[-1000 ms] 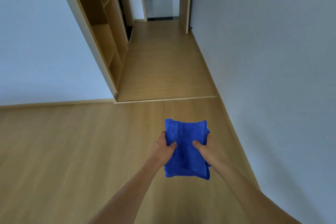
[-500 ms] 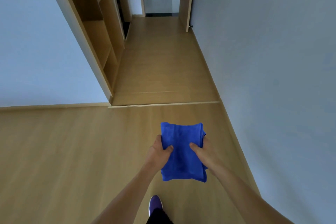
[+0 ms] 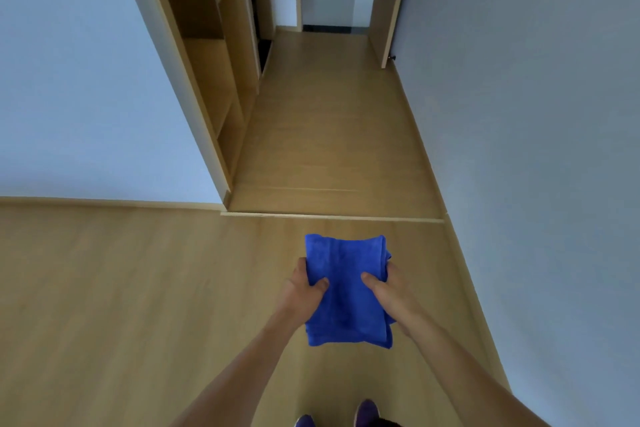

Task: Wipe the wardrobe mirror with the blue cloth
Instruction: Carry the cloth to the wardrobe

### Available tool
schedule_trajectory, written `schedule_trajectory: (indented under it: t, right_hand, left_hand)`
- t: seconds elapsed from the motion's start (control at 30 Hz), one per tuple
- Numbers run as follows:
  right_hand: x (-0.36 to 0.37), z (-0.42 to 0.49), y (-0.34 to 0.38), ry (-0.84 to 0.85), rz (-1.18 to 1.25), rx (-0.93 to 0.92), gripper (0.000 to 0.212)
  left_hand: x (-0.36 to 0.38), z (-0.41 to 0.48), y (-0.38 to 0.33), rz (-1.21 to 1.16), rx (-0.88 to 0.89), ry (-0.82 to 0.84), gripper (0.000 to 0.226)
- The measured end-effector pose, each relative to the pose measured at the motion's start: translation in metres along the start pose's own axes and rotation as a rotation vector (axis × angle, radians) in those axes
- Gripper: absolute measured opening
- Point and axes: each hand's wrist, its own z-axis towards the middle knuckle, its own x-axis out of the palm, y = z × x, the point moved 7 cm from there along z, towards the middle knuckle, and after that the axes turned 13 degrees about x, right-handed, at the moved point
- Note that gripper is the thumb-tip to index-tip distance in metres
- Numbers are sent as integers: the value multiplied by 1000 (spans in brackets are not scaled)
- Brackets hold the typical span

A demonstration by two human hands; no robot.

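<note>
Hands: left hand (image 3: 304,291) and right hand (image 3: 389,291) each grip a side edge of folded blue cloth (image 3: 346,295), thumbs on top | cloth held flat above wood floor (image 3: 138,288) | open wooden shelves (image 3: 221,80) ahead left | open door (image 3: 391,3) far right

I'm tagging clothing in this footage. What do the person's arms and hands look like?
The left forearm and right forearm are bare, no sleeve in view. The left hand and right hand wear no gloves; no watch, bracelet or ring shows.
</note>
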Motion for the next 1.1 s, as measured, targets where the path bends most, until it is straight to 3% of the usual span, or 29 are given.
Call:
schedule_trajectory:
  t: [0.27,0.6,0.73,1.1]
  right_hand:
    - [3,78,72,75,-49,-27,22]
    - [-32,183,172,132,-162,-110,13]
    - [-42,213,196,131,-154,-124,4]
    - [-24,309,278,57,-275,-111,14]
  left_hand:
    - [-27,85,-7,-2,-35,-103,24]
    - [-32,196,-55,-86,-53,-234,25]
    - [-30,232,-64,-101,-77,-230,28]
    - [-71,361,-59,-151,-96,-206,25]
